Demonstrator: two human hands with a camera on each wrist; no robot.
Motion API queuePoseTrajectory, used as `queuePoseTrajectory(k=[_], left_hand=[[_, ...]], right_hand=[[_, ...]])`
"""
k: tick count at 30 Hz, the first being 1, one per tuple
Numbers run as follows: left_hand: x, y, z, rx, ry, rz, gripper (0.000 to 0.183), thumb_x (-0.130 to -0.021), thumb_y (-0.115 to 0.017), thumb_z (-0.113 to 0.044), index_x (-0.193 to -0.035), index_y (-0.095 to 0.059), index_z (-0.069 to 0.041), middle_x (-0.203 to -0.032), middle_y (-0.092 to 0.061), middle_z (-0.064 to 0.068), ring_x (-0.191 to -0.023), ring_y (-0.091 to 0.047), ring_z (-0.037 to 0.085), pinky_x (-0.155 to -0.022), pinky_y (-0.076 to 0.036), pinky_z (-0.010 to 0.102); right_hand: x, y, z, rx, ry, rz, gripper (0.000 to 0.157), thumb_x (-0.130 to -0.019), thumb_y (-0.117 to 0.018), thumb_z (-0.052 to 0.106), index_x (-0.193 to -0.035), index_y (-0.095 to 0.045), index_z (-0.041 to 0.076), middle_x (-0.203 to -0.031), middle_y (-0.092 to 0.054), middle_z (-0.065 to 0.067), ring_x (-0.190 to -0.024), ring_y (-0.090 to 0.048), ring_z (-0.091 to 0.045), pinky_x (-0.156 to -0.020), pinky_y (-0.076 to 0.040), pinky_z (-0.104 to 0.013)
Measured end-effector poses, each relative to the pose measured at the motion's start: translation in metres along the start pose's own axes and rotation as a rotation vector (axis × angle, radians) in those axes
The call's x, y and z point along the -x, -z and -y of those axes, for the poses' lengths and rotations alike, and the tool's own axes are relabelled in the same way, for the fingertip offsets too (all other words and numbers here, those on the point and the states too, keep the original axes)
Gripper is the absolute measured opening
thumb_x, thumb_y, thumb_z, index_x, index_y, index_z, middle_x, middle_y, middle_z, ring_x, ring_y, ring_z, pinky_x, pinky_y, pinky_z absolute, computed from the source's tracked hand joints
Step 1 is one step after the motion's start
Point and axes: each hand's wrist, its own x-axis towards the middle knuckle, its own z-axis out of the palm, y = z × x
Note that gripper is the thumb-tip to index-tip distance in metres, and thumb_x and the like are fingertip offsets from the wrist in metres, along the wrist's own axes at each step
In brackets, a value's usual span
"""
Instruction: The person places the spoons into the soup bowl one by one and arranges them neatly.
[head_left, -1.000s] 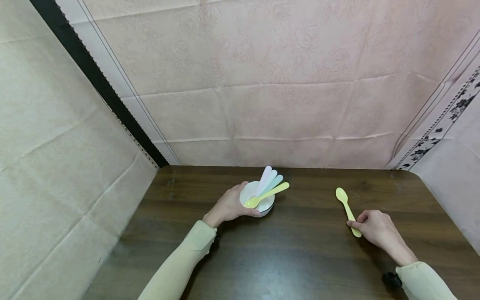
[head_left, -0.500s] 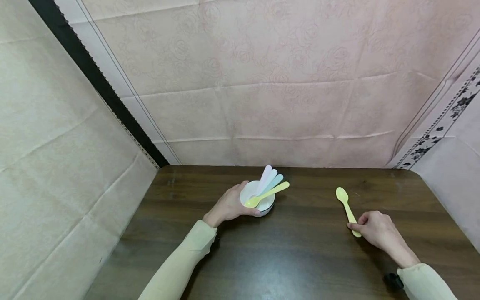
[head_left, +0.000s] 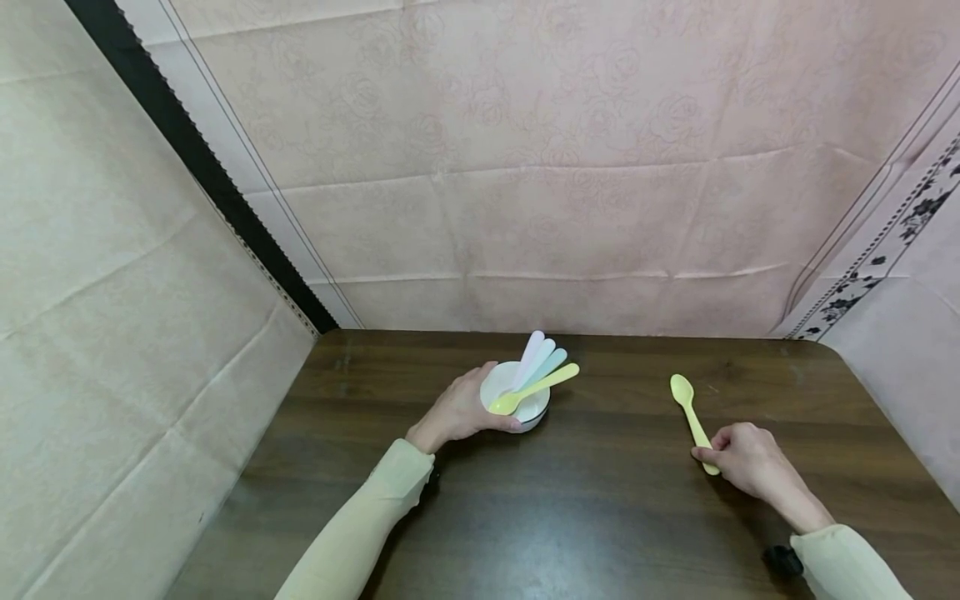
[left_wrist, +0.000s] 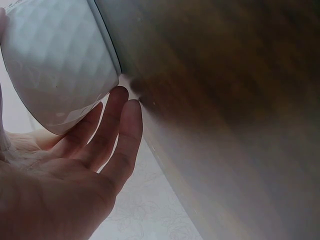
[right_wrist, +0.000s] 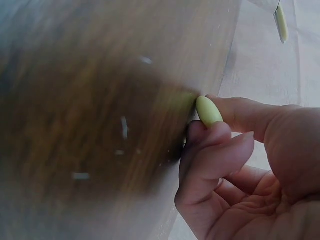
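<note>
On the left, my left hand [head_left: 459, 408] grips a white bowl [head_left: 492, 385] round its side. The left wrist view shows the bowl's dimpled outer wall [left_wrist: 57, 65] with bent fingers along it. Several pastel spoons lean in the bowl: lilac and light blue ones [head_left: 536, 358] fanned together, and a yellow spoon [head_left: 538, 388] across them. To the right, my right hand [head_left: 752, 463] pinches another yellow spoon [head_left: 688, 408] by its handle end [right_wrist: 209, 112] between thumb and fingers. Its oval head points away from me, low over or on the tabletop; contact is unclear.
Both hands work over a dark brown wooden table [head_left: 600, 500] with rounded far corners. Pale patterned cloth [head_left: 555, 208] hangs behind it, and more cloth [head_left: 135, 350] covers the left side. A black device [head_left: 782, 562] sits at the right wrist.
The right hand and its yellow spoon have shifted very slightly to the left. The left hand, bowl and spoons in it stay put.
</note>
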Motion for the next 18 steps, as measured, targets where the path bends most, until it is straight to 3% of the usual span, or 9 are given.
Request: queuePoseTrajectory(k=[18], left_hand=[[-0.0001, -0.0004, -0.0002, -0.001, 0.001, 0.004, 0.114, -0.071, -0.099, -0.059, -0.162, -0.044, -0.019, -0.146, -0.063, 0.007, -0.126, -0.060, 0.025, -0.109, -0.052, 0.052]], right_hand=[[0.0023, -0.0005, -0.0023, -0.028, 0.014, -0.052, 0.029, -0.098, -0.079, 0.032, -0.079, -0.071, 0.012, -0.066, -0.061, 0.009, -0.069, -0.052, -0.015, -0.061, -0.039, -0.030]])
